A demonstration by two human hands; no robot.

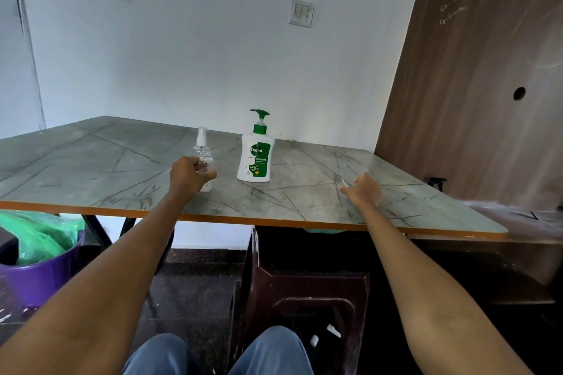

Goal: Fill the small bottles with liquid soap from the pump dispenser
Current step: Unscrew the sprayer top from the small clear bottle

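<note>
Fingers (203,168) of the left hand (189,174) are curled round a small clear plastic bottle (206,168), gripping its body w/ the thumb side toward the pump dispenser. That bottle stands upright on the table, open neck up, base showing just below the hand. A second clear bottle w/ a white spray top (201,141) stands right behind it, touching or nearly so; can't tell which.

Just to the right, apart from both bottles, sits the white pump dispenser w/ green label and green pump head (256,153), upright, nozzle pointing right.

The right hand (364,190) rests on the tabletop well right of the dispenser, fingers curled, pinching a thin clear piece (343,182) that's too blurred to identify.

All on a grey marble-pattern table w/ orange edge (91,167). Below: a dark brown plastic stool (304,289), a purple bucket w/ green plastic bag (39,265) at left. White wall behind w/ a light switch plate (301,13); brown wood panel (475,85) at right.
</note>
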